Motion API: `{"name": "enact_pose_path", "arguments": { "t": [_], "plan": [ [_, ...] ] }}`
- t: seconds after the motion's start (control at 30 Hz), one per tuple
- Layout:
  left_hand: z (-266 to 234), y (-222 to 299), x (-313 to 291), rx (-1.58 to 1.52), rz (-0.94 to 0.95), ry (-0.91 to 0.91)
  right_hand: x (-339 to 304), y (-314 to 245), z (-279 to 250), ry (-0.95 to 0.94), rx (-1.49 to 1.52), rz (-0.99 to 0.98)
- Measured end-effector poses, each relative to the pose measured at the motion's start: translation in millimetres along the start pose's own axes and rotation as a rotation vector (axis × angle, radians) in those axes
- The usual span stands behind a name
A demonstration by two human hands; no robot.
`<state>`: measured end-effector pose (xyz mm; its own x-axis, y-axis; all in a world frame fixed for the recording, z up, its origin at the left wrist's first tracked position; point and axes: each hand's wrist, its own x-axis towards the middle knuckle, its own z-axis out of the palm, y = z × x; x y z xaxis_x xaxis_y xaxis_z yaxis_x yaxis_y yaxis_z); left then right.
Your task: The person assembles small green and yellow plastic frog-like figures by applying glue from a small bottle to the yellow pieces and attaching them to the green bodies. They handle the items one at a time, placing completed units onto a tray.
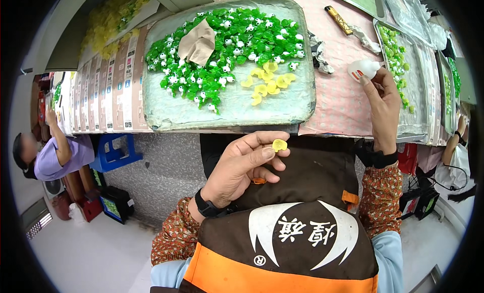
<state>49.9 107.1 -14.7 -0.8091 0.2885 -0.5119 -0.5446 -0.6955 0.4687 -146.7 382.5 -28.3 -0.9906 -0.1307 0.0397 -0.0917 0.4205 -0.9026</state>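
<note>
My left hand (241,164) is in front of the table edge, pinching a small yellow translucent plastic piece (279,145) between thumb and forefinger. Over the table at the right, my right hand (385,106) grips a small white squeeze bottle (363,69), its nozzle pointing right. Between and beyond my hands lies a large shallow tray (174,109). Heaped in it are many green translucent pieces (252,38), many carrying small white-and-black figures. A loose cluster of yellow pieces (267,83) sits at the tray's near right. A brown paper scrap (198,43) rests on the green heap.
A black-and-gold tube (339,21) and crumpled paper (322,56) lie right of the tray. Another tray (416,86) holds green pieces farther right. More yellow pieces (108,23) sit at the far left. A person in purple (65,154) works left, beside a blue stool (113,153).
</note>
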Motion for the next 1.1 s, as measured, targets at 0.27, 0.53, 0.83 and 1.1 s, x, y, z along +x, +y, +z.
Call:
{"name": "enact_pose_path", "arguments": {
  "t": [0.27,0.53,0.83,1.1],
  "plan": [
    [-0.5,-1.3,1.5,0.002,-0.003,0.004,-25.7,-31.2,8.4,-0.108,0.373,-0.06],
    [0.2,-3.8,3.9,0.039,0.009,0.016,-94.5,-65.7,0.3,-0.575,0.348,-0.041],
    [5.0,-3.9,3.9,0.102,0.016,0.056,-97.1,-67.3,7.4,-0.582,0.043,-0.512],
    [7.7,-4.0,3.8,0.114,0.01,0.06,-97.6,-65.1,10.6,-0.593,0.035,-0.513]
  ]
}}
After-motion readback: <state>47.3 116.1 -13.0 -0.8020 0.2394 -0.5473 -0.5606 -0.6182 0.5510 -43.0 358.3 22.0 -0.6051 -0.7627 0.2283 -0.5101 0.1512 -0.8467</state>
